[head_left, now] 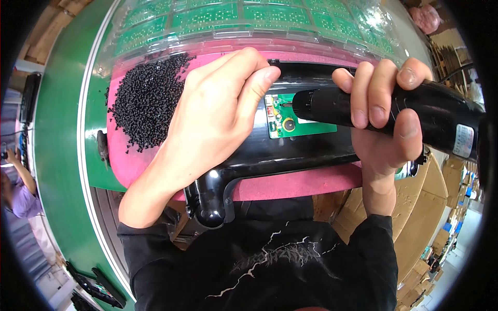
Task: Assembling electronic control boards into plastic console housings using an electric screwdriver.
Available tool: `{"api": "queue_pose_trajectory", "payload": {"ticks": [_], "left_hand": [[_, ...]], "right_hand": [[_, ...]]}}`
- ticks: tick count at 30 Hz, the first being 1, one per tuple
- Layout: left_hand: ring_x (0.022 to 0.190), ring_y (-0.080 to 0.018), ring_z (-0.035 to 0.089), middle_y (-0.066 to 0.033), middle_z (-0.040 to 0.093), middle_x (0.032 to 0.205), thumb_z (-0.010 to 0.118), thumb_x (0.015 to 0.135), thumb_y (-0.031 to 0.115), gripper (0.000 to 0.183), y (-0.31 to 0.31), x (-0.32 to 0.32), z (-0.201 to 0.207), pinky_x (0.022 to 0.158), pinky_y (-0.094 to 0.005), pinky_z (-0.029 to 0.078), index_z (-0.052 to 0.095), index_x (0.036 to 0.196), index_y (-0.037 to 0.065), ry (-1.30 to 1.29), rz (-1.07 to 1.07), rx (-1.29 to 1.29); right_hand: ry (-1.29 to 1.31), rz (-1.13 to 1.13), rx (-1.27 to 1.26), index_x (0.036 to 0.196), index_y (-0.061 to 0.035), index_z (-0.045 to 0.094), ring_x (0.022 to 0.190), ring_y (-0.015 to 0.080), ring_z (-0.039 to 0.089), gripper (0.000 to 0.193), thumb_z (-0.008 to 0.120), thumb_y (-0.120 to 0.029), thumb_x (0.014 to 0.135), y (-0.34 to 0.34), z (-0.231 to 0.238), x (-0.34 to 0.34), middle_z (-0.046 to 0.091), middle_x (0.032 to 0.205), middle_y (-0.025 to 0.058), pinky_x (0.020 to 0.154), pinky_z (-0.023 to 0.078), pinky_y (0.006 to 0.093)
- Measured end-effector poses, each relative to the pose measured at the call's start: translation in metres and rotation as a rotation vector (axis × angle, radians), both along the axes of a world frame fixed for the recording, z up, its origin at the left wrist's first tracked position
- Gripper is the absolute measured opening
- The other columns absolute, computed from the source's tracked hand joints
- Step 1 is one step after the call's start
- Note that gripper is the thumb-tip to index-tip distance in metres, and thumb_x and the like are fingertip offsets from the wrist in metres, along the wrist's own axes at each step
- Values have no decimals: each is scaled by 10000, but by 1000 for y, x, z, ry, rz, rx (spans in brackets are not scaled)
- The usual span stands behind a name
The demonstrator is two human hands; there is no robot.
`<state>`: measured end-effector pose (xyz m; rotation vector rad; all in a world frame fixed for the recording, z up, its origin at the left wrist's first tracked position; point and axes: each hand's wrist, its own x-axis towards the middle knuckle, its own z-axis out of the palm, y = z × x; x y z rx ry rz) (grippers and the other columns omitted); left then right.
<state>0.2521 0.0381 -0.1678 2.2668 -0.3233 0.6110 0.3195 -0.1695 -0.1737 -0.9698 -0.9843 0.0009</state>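
Note:
My right hand [384, 103] is wrapped round a black electric screwdriver [441, 106] that lies almost level. Its bit reaches the left part of a small green circuit board [303, 130]. That board sits inside a long black plastic housing [290, 159], which has a rounded arm bending toward me at its left end. My left hand [218, 103] rests over the housing's left part, closed, with thumb and forefinger pressed together near the far edge. What it pinches, if anything, is hidden. Left of this hand lies a heap of tiny black screws [145, 103].
A pink mat [295, 185] lies under the housing on a green bench [65, 140]. Clear plastic trays of green circuit boards [207, 23] stand behind. A small dark tool [102, 147] lies by the mat's left edge. Cardboard [415, 212] is at the right; another person [26, 192] is far left.

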Motion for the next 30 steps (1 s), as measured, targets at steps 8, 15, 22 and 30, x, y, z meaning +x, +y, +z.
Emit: {"api": "queue_pose_trajectory", "payload": {"ticks": [8, 15, 22, 30], "left_hand": [[671, -322, 613, -151, 616, 733, 632, 936, 93, 128, 5, 5, -8, 644, -371, 484, 620, 881, -22, 15, -9, 58], [820, -399, 663, -217, 671, 852, 625, 880, 41, 88, 14, 4, -15, 716, -435, 519, 632, 924, -35, 95, -40, 101], [793, -363, 683, -179, 683, 830, 660, 857, 27, 79, 3, 4, -6, 710, -393, 522, 644, 910, -29, 177, -35, 107], [720, -229, 698, -109, 708, 803, 726, 845, 58, 111, 1, 2, -2, 640, -320, 520, 654, 887, -16, 166, -137, 45]], "right_hand": [[-8, 48, -138, 1140, -108, 497, 652, 113, 473, 293, 612, -283, 934, 20, 10, 11, 480, 760, -11, 938, 516, 377], [142, 25, -332, 1099, -63, 503, 570, 127, 467, 274, 626, -203, 899, 45, 39, 1, 503, 690, 30, 637, 438, 299], [169, 107, -159, 1081, -68, 524, 625, 150, 490, 236, 614, -182, 895, 37, 20, 18, 515, 721, 36, 658, 446, 308], [224, 212, 223, 1056, -130, 528, 599, 56, 438, 269, 605, -343, 913, 10, 27, 3, 450, 679, -85, 774, 358, 278]]}}
